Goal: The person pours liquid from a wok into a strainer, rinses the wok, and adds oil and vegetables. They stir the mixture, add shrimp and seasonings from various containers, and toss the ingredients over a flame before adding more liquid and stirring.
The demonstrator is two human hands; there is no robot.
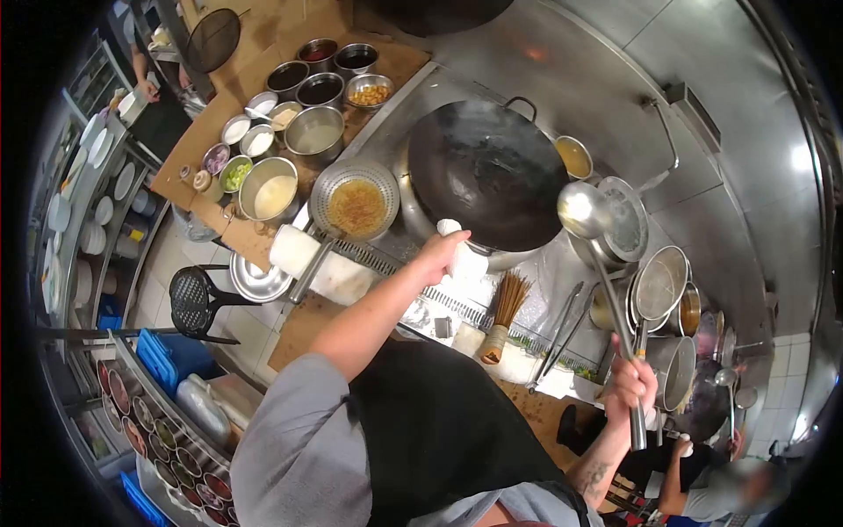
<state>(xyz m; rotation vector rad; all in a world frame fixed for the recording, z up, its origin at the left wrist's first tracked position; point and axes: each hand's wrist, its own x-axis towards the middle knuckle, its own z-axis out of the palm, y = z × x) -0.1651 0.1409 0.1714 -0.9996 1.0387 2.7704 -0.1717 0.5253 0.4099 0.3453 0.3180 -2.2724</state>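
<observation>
My left hand (439, 255) is closed around a folded white cloth (470, 265) at the near rim of a large dark wok (487, 189). Whatever part of the wok lies under the cloth is hidden. The wok sits on the stove with a little steam above it, its inside dark and shiny. My right hand (630, 388) grips the long handle of a metal ladle (606, 272). The ladle's bowl is raised just right of the wok's rim. Left of the wok, a perforated strainer (356, 204) holds something brown and crumbly.
Metal pots of sauces and seasonings (319, 90) stand at the upper left. A bamboo brush (505, 321) and tongs (558, 338) lie along the near edge. Sieves (660, 283) and pots crowd the right. Another person (702, 492) is at the lower right, one more at the upper left.
</observation>
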